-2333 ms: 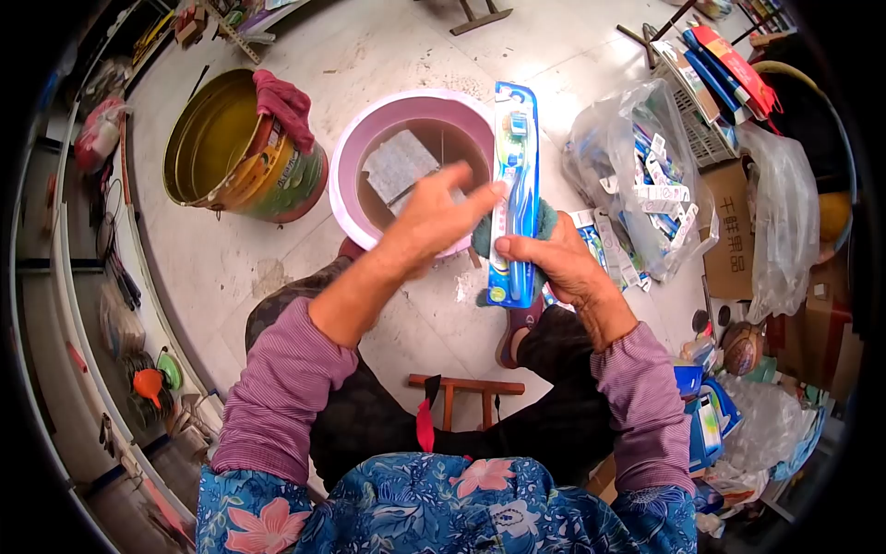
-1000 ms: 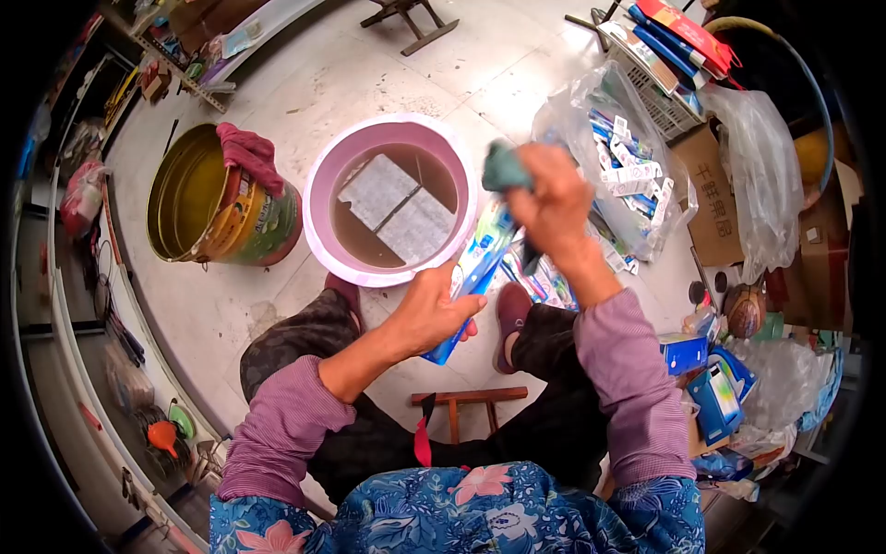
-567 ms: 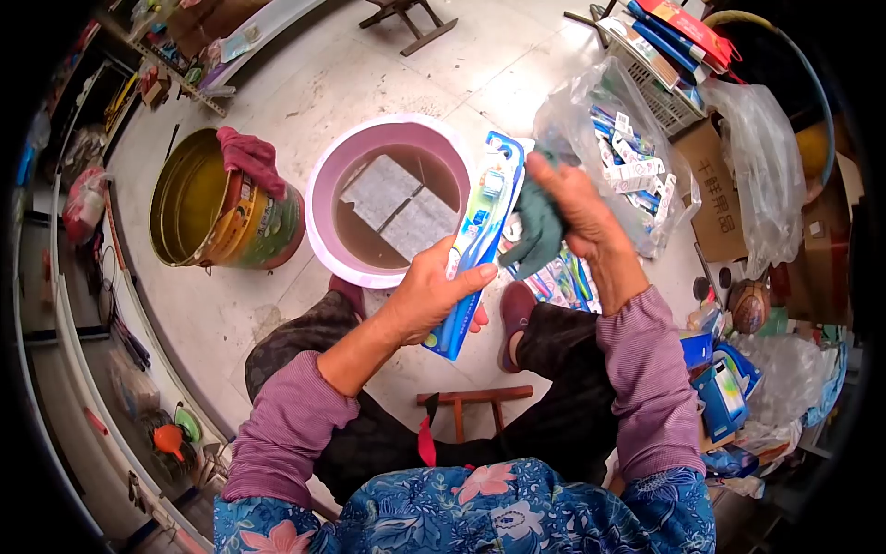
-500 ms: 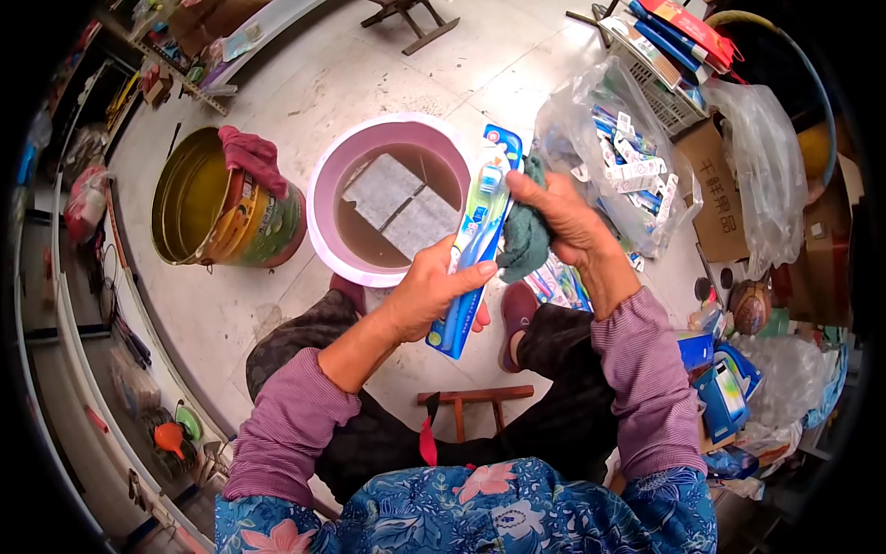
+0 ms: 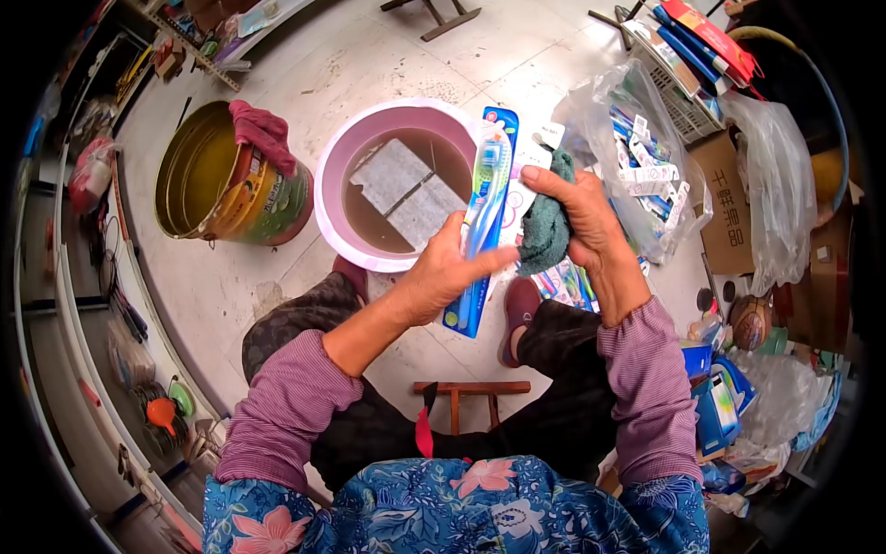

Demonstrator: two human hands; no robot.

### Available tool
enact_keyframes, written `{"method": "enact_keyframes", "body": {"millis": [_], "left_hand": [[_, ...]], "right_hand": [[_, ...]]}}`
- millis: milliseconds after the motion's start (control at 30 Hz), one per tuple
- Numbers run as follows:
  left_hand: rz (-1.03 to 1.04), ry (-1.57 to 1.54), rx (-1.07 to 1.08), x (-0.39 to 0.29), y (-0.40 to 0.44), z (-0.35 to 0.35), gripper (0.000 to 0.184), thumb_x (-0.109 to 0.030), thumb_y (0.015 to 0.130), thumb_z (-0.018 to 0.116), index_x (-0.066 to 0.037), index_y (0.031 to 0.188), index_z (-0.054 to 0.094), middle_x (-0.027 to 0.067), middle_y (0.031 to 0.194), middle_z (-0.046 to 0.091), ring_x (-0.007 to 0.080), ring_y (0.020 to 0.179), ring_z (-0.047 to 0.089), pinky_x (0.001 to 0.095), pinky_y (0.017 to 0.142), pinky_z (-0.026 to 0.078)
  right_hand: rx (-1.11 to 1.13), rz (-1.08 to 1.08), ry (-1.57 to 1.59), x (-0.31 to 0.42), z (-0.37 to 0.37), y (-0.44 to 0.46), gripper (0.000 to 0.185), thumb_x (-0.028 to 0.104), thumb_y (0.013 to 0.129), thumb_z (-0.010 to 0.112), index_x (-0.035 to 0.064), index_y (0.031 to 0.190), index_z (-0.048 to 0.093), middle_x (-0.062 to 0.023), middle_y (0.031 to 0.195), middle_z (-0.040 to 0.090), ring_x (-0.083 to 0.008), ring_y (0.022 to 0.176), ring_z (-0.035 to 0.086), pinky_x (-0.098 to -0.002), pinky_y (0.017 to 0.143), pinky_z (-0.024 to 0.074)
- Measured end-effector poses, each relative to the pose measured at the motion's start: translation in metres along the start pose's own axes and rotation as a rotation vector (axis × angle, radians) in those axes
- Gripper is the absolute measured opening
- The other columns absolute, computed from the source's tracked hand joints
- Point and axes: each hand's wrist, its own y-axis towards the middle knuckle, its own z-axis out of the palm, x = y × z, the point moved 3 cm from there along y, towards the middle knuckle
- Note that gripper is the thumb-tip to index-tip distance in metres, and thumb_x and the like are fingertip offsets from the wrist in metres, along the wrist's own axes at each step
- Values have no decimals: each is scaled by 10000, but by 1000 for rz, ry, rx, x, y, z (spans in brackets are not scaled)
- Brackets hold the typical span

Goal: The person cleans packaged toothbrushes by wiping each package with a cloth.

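Observation:
A packaged toothbrush (image 5: 486, 198) stands nearly upright between my hands, its blue and white pack tilted slightly. My left hand (image 5: 450, 272) grips its lower left side, with the thumb reaching across the front. A dark green cloth (image 5: 546, 226) is bunched in my right hand (image 5: 586, 222), whose thumb presses a white card (image 5: 526, 171) with printed marks just right of the toothbrush. Whether that card is a separate pack or the same one's backing, I cannot tell. Behind my left hand is a pink basin (image 5: 334, 189) of murky water with grey slabs (image 5: 406, 189) in it.
At the left stands a metal bucket (image 5: 268, 208) with a pink cloth (image 5: 263, 134) over its rim. A clear plastic bag (image 5: 591, 120) of packaged toothbrushes lies at the right, with more packs (image 5: 565, 284) on the floor. A wooden stool (image 5: 471, 388) is between my legs.
Compared with the oldest frame, the toothbrush pack has passed from my right hand to my left. The green cloth stays in my right hand, and the white card now shows beside the pack.

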Motion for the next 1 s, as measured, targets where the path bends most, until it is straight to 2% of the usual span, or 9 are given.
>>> {"method": "enact_keyframes", "body": {"millis": [133,300,533,633,700,733,767,833,1000], "left_hand": [[80,91,31,-1,-1,-1,700,-242,759,746,-11,1304,374,49,1038,552,96,913,550,240,783,475],[-61,-62,124,-3,-4,-3,766,-119,684,662,-3,1355,312,90,1127,518,160,1020,532,285,919,422],[-24,-66,144,0,-2,-3,834,-170,725,586,-14,1392,110,153,1209,444,195,1134,445,302,981,366],[-3,-156,100,-3,-2,-7,733,-173,757,573,18,1378,233,129,1196,440,188,1142,427,308,989,354],[-3,-29,124,-1,3,-16,595,-160,799,552,45,1330,380,119,1201,477,174,1146,423,308,992,352],[102,103,108,-6,2,-19,482,-106,836,524,49,1290,469,126,1186,538,171,1100,501,290,953,409],[103,103,107,-7,2,-16,482,-106,836,524,49,1290,469,126,1186,538,171,1100,501,290,953,409],[24,-296,45,-8,1,-10,475,-72,865,491,51,1321,431,166,1142,587,199,1026,589,282,886,479],[-12,-410,7,-10,3,-17,435,-81,912,465,56,1320,398,200,1113,596,234,983,633,315,849,529]], "right_hand": [[-42,-28,-24,-1,-4,0,314,94,775,732,-64,1019,613,-138,907,673,-185,752,676,-295,681,571],[-39,-74,-45,6,-10,0,322,104,777,726,-59,1030,612,-124,904,680,-176,739,677,-285,677,565],[-67,-82,-87,8,-8,-2,265,86,776,720,-68,973,633,-127,854,683,-175,701,675,-286,654,567],[-71,-98,-116,12,-11,-4,257,85,776,719,-61,972,638,-125,860,684,-174,702,675,-284,660,567],[-69,-107,-151,14,-13,-5,259,89,783,713,-47,990,636,-115,879,686,-170,717,677,-281,678,563],[-71,-124,-152,15,-14,-5,259,88,777,720,-64,970,637,-123,853,683,-173,696,672,-285,661,563],[-72,-140,-152,16,-16,-5,261,87,771,726,-81,951,638,-132,827,680,-177,674,667,-288,643,562],[-68,-141,-160,17,-18,-5,277,95,775,726,-86,963,632,-137,853,679,-176,692,665,-287,653,557],[-51,-126,-78,22,-23,-7,282,92,781,725,-71,987,621,-134,899,672,-182,737,668,-296,683,559]]}}
